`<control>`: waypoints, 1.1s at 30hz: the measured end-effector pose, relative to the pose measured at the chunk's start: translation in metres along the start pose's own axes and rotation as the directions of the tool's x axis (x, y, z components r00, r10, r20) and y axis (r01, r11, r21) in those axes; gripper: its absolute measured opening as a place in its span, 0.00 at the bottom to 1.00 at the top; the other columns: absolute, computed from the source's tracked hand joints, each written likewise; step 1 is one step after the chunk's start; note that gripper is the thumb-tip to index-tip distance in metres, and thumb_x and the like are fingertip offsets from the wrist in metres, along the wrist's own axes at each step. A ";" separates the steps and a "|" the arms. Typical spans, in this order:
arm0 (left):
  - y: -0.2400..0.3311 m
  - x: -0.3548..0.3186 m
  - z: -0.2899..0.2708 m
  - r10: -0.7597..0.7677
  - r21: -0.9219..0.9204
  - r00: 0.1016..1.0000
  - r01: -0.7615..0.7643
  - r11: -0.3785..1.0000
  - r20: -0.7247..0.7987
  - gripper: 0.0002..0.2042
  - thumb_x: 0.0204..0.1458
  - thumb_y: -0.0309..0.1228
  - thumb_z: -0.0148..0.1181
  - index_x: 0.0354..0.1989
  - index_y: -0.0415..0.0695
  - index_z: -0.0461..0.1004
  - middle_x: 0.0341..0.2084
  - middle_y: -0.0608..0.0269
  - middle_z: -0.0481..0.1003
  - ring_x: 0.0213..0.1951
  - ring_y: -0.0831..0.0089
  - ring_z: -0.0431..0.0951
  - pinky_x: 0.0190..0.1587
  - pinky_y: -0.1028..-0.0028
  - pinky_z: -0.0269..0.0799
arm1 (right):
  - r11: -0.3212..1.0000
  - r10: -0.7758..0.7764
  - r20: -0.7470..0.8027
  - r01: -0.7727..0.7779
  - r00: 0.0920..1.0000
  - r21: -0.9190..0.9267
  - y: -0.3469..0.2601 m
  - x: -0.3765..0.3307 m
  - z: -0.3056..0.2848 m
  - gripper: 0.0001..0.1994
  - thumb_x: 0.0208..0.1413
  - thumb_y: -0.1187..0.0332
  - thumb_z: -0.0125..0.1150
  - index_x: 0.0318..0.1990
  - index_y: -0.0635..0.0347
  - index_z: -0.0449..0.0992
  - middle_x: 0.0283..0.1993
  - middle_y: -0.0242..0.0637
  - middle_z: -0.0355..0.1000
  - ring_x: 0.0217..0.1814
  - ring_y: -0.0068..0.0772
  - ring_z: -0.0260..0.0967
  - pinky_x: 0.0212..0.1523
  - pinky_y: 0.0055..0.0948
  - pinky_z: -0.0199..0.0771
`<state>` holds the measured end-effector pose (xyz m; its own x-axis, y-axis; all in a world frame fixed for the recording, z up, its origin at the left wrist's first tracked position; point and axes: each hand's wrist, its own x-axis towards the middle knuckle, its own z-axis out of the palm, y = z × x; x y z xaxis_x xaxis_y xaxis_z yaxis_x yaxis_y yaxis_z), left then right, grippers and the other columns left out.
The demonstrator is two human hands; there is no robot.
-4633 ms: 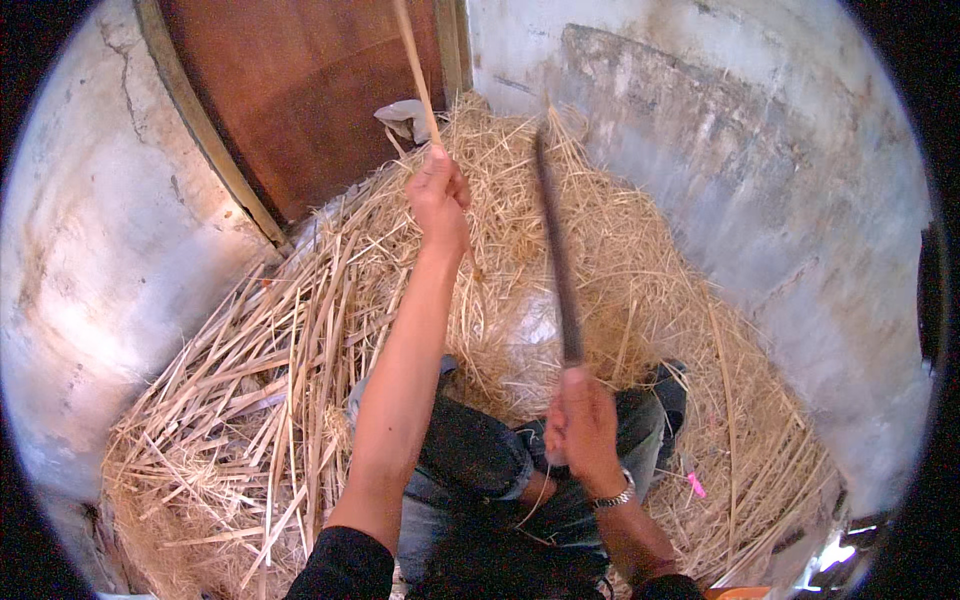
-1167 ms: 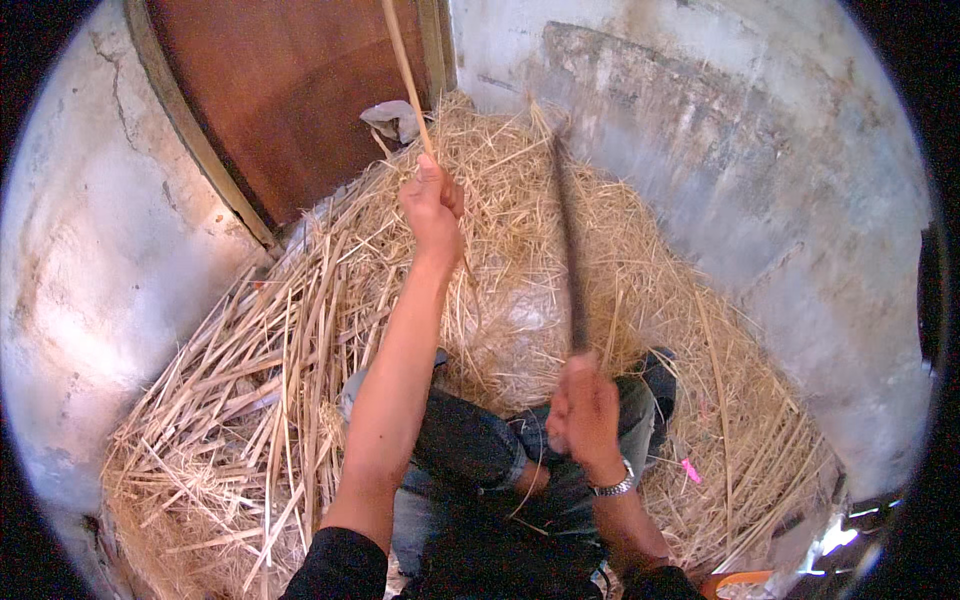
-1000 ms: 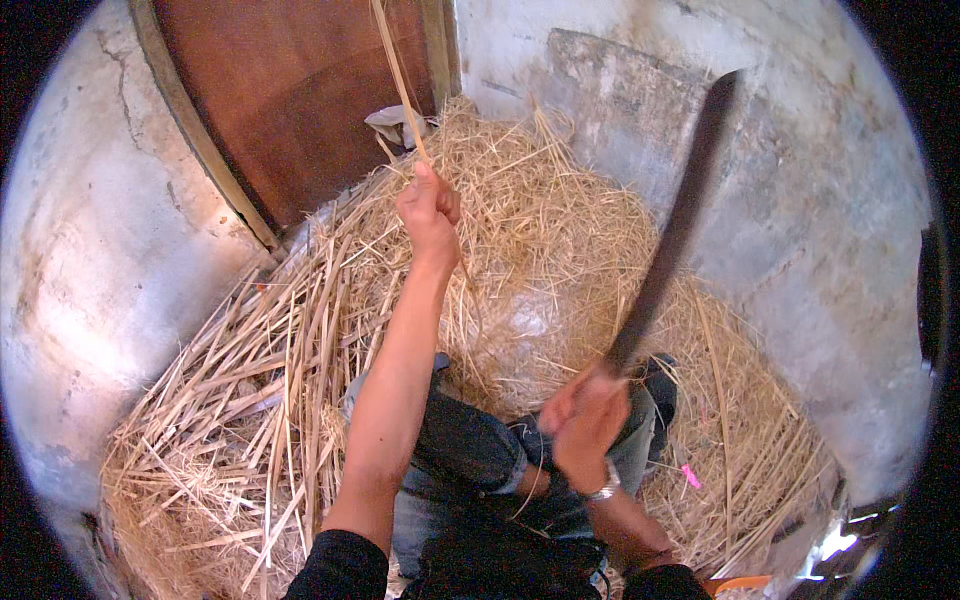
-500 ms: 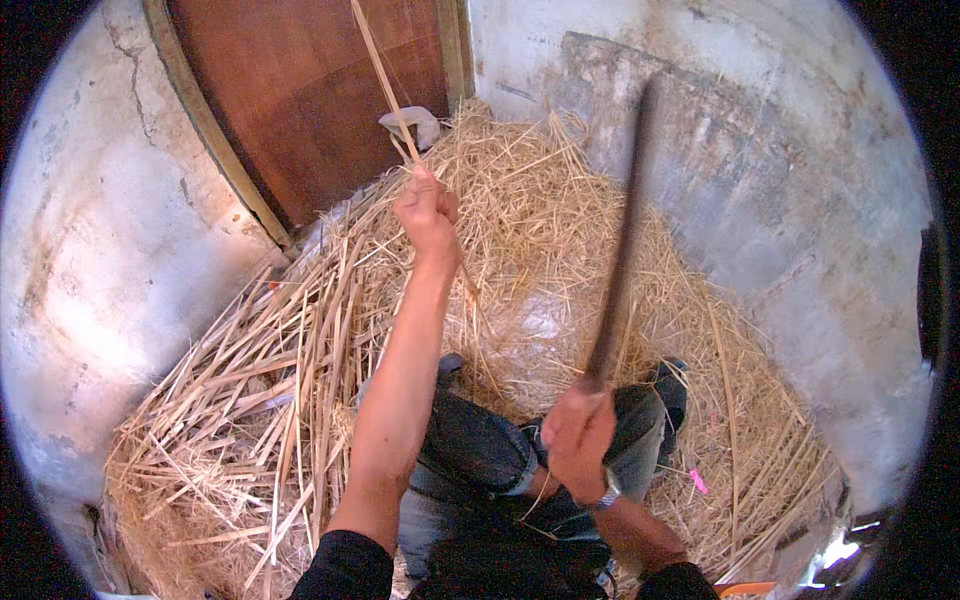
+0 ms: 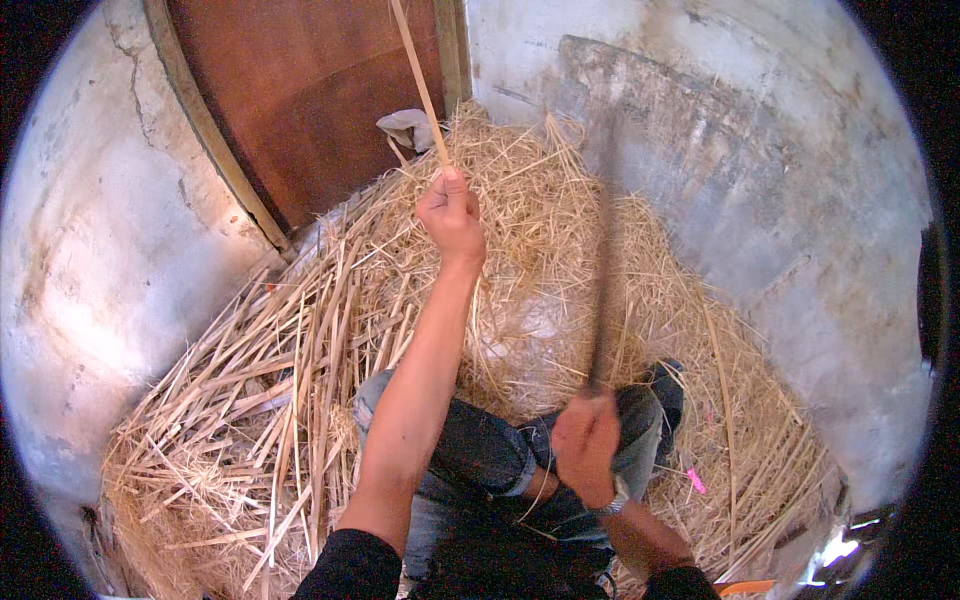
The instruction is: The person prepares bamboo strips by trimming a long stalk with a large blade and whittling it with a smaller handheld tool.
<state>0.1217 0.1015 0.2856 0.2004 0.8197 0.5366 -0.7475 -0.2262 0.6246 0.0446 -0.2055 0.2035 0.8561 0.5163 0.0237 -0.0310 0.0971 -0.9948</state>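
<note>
My left hand (image 5: 452, 218) is closed round the lower end of a long, pale bamboo strip (image 5: 421, 82), which rises past the door and out of view at the top. In my right hand (image 5: 584, 440), just above my right knee, is the handle end of a long, dark machete (image 5: 604, 260). Its blade points up and away, smeared by motion, and stands apart from the strip. My fingers hide the grips of both things. A metal watch (image 5: 614, 496) is on my right wrist.
A heap of pale shavings (image 5: 540, 215) surrounds my bent legs (image 5: 480, 450). Split strips (image 5: 290, 350) lie piled on the left. Beyond them stand a brown door (image 5: 310, 100) and stained walls (image 5: 780, 180). A whitish cloth or bag (image 5: 405, 126) lies by the door, and a pink scrap (image 5: 696, 481) lies right.
My left hand has moved a little to the right with the bamboo strip. The machete's blade has swung slightly left, while my right hand stays near my knee.
</note>
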 end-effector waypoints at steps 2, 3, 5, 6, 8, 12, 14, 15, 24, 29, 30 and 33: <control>-0.008 -0.004 0.002 0.005 -0.010 1.000 -0.005 1.000 0.001 0.23 0.65 0.42 0.54 0.16 0.48 0.62 0.10 0.77 0.56 0.14 0.85 0.54 0.19 0.76 0.44 | 0.860 0.031 0.256 0.104 0.966 -0.500 0.044 0.001 -0.011 0.17 0.67 0.57 0.52 0.38 0.67 0.71 0.33 0.54 0.75 0.33 0.55 0.75 0.34 0.43 0.74; -0.012 -0.009 -0.001 0.019 0.232 1.000 -0.019 0.973 -0.001 0.23 0.64 0.42 0.54 0.16 0.48 0.62 0.11 0.76 0.57 0.15 0.84 0.54 0.19 0.76 0.44 | 0.882 0.125 0.284 0.025 0.950 -0.471 0.047 -0.001 -0.011 0.18 0.67 0.57 0.52 0.40 0.68 0.72 0.35 0.58 0.75 0.37 0.61 0.74 0.38 0.45 0.73; -0.020 -0.012 -0.008 0.036 0.456 0.999 -0.030 0.890 -0.005 0.23 0.64 0.42 0.55 0.16 0.48 0.61 0.11 0.76 0.57 0.15 0.83 0.55 0.19 0.75 0.45 | 0.870 0.195 0.290 -0.029 0.937 -0.491 0.049 -0.008 -0.006 0.19 0.66 0.56 0.53 0.42 0.70 0.72 0.37 0.62 0.74 0.43 0.68 0.72 0.44 0.47 0.73; -0.010 -0.010 0.003 0.024 0.287 0.999 -0.017 0.958 -0.021 0.23 0.64 0.42 0.55 0.16 0.49 0.61 0.11 0.75 0.58 0.16 0.82 0.56 0.19 0.75 0.45 | 0.846 0.102 0.239 0.042 0.966 -0.532 0.052 -0.006 -0.009 0.19 0.66 0.56 0.53 0.40 0.68 0.72 0.34 0.58 0.75 0.38 0.61 0.75 0.39 0.45 0.74; 0.008 -0.005 -0.010 0.003 0.159 1.000 0.001 0.987 -0.027 0.23 0.63 0.42 0.55 0.16 0.49 0.60 0.12 0.75 0.59 0.16 0.82 0.56 0.19 0.74 0.45 | 0.825 0.023 0.212 0.102 0.977 -0.557 0.050 -0.004 -0.003 0.19 0.66 0.55 0.54 0.39 0.67 0.71 0.31 0.54 0.75 0.33 0.55 0.77 0.34 0.43 0.76; 0.053 0.006 -0.026 -0.029 -0.373 0.998 0.006 0.928 -0.056 0.26 0.61 0.52 0.53 0.15 0.52 0.56 0.11 0.75 0.53 0.16 0.80 0.50 0.19 0.73 0.43 | 0.922 0.355 0.073 -0.362 0.932 0.136 0.020 0.021 -0.008 0.14 0.64 0.58 0.60 0.33 0.58 0.67 0.24 0.32 0.69 0.18 0.22 0.65 0.16 0.25 0.65; 0.078 -0.003 -0.062 -0.034 -0.542 0.998 0.060 0.838 0.058 0.26 0.60 0.56 0.51 0.16 0.53 0.57 0.11 0.75 0.50 0.16 0.80 0.47 0.20 0.74 0.41 | 0.974 0.192 -0.079 -0.199 0.978 -0.106 0.015 0.028 -0.007 0.13 0.60 0.61 0.65 0.36 0.60 0.68 0.26 0.34 0.71 0.21 0.25 0.70 0.17 0.25 0.67; 0.089 -0.010 -0.080 -0.035 -0.570 0.999 0.051 0.820 0.039 0.26 0.60 0.56 0.51 0.16 0.53 0.57 0.11 0.75 0.50 0.16 0.80 0.47 0.21 0.74 0.41 | 0.973 0.196 -0.090 -0.205 0.976 -0.102 0.012 0.032 -0.005 0.13 0.60 0.61 0.65 0.36 0.60 0.68 0.26 0.34 0.71 0.21 0.25 0.70 0.17 0.25 0.67; 0.182 -0.075 -0.161 -0.003 -0.645 0.999 -0.021 0.764 -0.036 0.25 0.62 0.51 0.51 0.16 0.54 0.54 0.11 0.77 0.47 0.15 0.81 0.43 0.21 0.74 0.40 | 0.941 0.153 -0.130 -0.104 0.980 0.323 -0.010 0.083 0.008 0.15 0.56 0.67 0.68 0.45 0.63 0.71 0.43 0.37 0.75 0.44 0.34 0.77 0.24 0.31 0.79; 0.202 -0.082 -0.172 0.025 -0.734 1.000 -0.011 0.679 0.008 0.25 0.63 0.47 0.51 0.16 0.54 0.52 0.10 0.77 0.45 0.14 0.81 0.41 0.20 0.75 0.40 | 0.941 0.123 -0.091 -0.087 0.988 0.326 -0.021 0.085 0.026 0.13 0.57 0.70 0.67 0.47 0.61 0.71 0.45 0.39 0.76 0.41 0.32 0.77 0.23 0.28 0.78; 0.205 -0.084 -0.172 0.022 -0.741 0.999 0.004 0.671 0.025 0.25 0.63 0.48 0.51 0.16 0.54 0.51 0.10 0.77 0.45 0.14 0.81 0.41 0.20 0.76 0.40 | 0.941 0.121 -0.083 -0.088 0.989 0.327 -0.029 0.083 0.033 0.13 0.57 0.70 0.67 0.47 0.61 0.71 0.45 0.39 0.76 0.41 0.32 0.77 0.23 0.28 0.78; 0.194 -0.084 -0.187 0.028 -0.752 0.999 0.000 0.659 0.024 0.22 0.64 0.48 0.49 0.19 0.52 0.56 0.12 0.75 0.51 0.16 0.80 0.46 0.21 0.75 0.44 | 0.959 0.048 -0.094 -0.019 0.994 0.284 -0.045 0.081 0.045 0.11 0.57 0.72 0.66 0.44 0.61 0.70 0.45 0.39 0.76 0.39 0.30 0.77 0.22 0.26 0.78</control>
<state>-0.1584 0.0872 0.2561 0.1947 0.8002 0.5672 -0.9689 0.2468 -0.0156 0.0919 -0.1297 0.2542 0.8985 0.4378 -0.0337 -0.1930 0.3250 -0.9258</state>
